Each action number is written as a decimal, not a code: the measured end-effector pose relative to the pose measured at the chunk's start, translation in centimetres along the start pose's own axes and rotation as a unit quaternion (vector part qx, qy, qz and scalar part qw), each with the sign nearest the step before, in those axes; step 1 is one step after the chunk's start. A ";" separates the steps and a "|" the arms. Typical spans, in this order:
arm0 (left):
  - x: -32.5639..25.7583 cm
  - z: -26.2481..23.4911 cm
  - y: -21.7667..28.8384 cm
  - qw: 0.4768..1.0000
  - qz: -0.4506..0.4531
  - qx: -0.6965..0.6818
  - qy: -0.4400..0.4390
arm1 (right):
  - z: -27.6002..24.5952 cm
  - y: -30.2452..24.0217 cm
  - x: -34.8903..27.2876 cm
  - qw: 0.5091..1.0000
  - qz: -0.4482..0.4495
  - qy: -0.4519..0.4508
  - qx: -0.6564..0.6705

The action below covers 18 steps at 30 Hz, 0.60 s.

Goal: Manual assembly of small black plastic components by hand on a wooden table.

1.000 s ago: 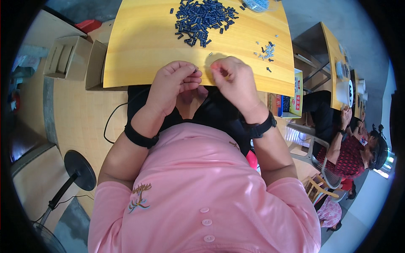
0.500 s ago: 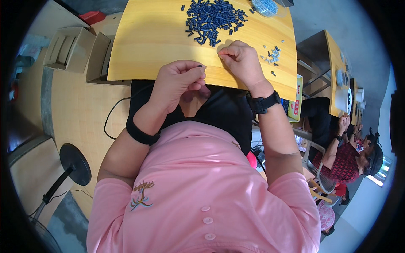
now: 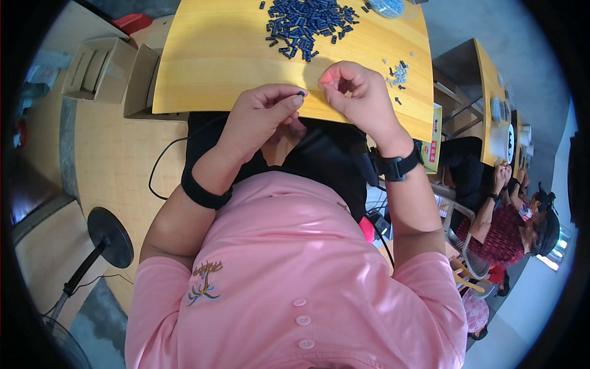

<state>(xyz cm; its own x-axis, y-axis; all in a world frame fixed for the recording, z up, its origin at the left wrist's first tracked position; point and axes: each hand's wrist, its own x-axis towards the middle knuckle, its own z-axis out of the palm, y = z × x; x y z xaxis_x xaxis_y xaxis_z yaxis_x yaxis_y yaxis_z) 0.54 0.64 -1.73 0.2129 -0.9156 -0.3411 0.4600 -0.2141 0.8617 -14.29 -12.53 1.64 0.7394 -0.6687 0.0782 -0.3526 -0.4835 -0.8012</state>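
Note:
My left hand (image 3: 258,120) is at the near edge of the yellow wooden table (image 3: 215,55). Its thumb and forefinger pinch a small black part (image 3: 301,94), of which only the end shows. Just to the right, my right hand (image 3: 362,98) is curled with thumb and forefinger close together; anything between the tips is too small to make out. A gap separates the two hands. Beyond them lies a heap of small black tubular parts (image 3: 304,27). Small silvery pieces (image 3: 398,75), with a few dark ones among them, are scattered right of my right hand.
A clear tub of light blue pieces (image 3: 387,7) stands at the table's far right. Cardboard boxes (image 3: 92,71) sit to the left, and a yellow box (image 3: 436,138) is below the right edge. A person (image 3: 501,237) works at another table on the right.
My right hand has turned and shifted slightly right and nearer, its curled fingers looser. The black part in my left hand now shows more at the fingertips. The view has shifted a little.

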 end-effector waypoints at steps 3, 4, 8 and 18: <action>0.0 0.3 -0.3 1.000 -0.005 0.023 -0.014 | -0.1 -1.5 -0.9 0.996 -0.011 -0.022 0.080; -0.1 0.5 -0.2 1.000 0.004 0.021 -0.023 | -0.3 -2.1 -1.0 0.996 -0.003 -0.043 0.075; -0.3 0.7 0.0 0.999 0.009 0.025 -0.041 | -0.6 -2.6 -1.4 0.997 -0.020 -0.064 0.025; -0.5 0.7 0.1 0.997 0.044 0.054 -0.030 | -0.6 -2.8 -1.5 0.996 -0.068 -0.056 -0.020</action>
<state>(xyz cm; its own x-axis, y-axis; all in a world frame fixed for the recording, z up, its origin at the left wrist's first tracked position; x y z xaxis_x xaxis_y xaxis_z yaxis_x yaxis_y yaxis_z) -0.13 0.84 -1.24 0.1952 -0.9503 -0.2427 0.3465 -0.1647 0.9235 -14.77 -10.50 4.06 0.8409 -0.5287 0.1159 -0.2654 -0.5893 -0.7631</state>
